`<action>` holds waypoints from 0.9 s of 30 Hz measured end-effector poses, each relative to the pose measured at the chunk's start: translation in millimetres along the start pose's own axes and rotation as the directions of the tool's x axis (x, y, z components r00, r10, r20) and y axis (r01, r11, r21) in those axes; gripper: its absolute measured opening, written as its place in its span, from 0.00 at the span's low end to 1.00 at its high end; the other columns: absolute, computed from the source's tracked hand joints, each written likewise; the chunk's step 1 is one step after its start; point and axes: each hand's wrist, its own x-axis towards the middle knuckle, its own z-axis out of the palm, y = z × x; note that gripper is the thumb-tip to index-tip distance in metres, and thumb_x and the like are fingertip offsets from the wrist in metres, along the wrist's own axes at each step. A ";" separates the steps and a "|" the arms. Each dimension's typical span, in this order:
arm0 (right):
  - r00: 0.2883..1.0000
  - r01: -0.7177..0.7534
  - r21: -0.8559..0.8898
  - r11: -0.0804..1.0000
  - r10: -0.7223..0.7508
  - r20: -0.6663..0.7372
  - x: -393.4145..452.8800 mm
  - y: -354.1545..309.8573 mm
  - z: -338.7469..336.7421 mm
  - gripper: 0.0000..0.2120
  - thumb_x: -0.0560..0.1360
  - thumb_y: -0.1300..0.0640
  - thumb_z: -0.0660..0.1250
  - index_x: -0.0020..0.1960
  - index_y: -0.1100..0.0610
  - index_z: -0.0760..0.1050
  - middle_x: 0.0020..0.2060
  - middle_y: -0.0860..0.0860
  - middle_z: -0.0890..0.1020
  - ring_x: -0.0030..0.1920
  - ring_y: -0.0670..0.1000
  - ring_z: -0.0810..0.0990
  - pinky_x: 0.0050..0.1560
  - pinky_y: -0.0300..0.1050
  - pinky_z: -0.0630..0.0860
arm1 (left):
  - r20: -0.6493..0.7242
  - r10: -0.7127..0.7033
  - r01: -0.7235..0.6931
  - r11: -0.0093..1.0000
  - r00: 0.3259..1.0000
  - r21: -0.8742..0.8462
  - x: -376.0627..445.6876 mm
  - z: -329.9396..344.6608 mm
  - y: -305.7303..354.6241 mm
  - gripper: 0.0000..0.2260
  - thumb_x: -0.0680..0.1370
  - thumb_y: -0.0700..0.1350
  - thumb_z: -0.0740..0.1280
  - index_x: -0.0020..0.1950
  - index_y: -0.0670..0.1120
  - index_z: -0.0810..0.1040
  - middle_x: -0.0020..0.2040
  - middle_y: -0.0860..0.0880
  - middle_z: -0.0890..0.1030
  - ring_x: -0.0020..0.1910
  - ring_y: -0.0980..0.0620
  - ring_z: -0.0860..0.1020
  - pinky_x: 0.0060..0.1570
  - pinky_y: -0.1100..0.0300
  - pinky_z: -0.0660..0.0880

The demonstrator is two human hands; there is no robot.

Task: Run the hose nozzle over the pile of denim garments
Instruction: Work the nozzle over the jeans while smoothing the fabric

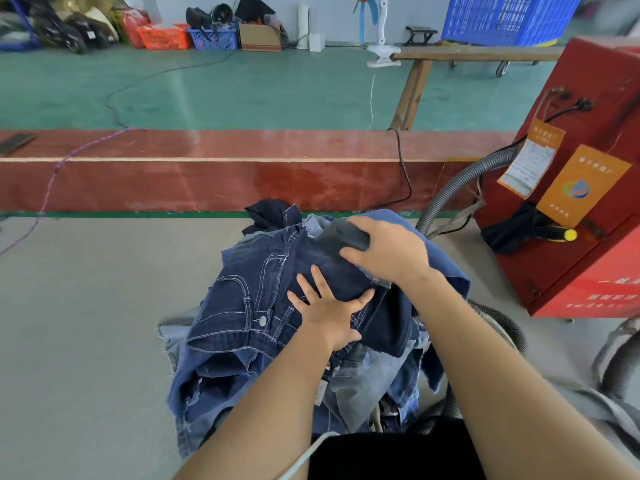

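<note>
right hand (388, 251) grip closed around the dark hose nozzle (343, 237), held against the top of the denim pile (277, 306). left hand (329, 306) — fingers spread — lies flat on the pile, just below the nozzle. red machine (571, 202) stands right of the pile — grey hose (460, 188) attached.

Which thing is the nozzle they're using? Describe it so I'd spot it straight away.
Find the big red machine on the right, then the denim pile beside it. On the pile's far top, the right hand grips the nozzle: dark grey, hard and smooth, unlike the stitched blue cloth.
</note>
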 end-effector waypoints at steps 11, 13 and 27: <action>0.967 -0.144 -0.004 0.990 0.141 0.213 -13.5 37.6 -45.4 0.17 0.70 0.44 0.69 0.58 0.41 0.74 0.38 0.46 0.82 0.37 0.49 0.80 0.47 0.49 0.79 | 0.157 -0.002 0.001 1.000 0.988 0.003 -7.4 -13.3 14.4 0.43 0.75 0.58 0.69 0.74 0.69 0.36 0.66 0.30 0.21 0.66 0.23 0.27 0.67 0.27 0.39; 0.950 -0.097 -0.075 0.992 0.115 0.291 -11.4 31.5 -34.8 0.16 0.69 0.43 0.69 0.57 0.38 0.74 0.38 0.44 0.81 0.36 0.47 0.79 0.47 0.49 0.79 | 0.171 -0.014 0.011 1.000 0.985 0.016 -6.8 -13.3 16.2 0.44 0.75 0.58 0.69 0.73 0.70 0.35 0.65 0.31 0.20 0.66 0.23 0.26 0.67 0.27 0.39; 0.950 -0.175 0.177 0.969 0.213 -0.228 -8.6 30.9 -49.9 0.24 0.72 0.43 0.67 0.68 0.41 0.69 0.53 0.48 0.82 0.51 0.57 0.80 0.43 0.46 0.71 | 0.186 -0.012 0.016 1.000 0.982 -0.024 -16.1 -29.2 23.8 0.36 0.78 0.56 0.66 0.78 0.63 0.45 0.73 0.32 0.29 0.73 0.26 0.36 0.71 0.32 0.44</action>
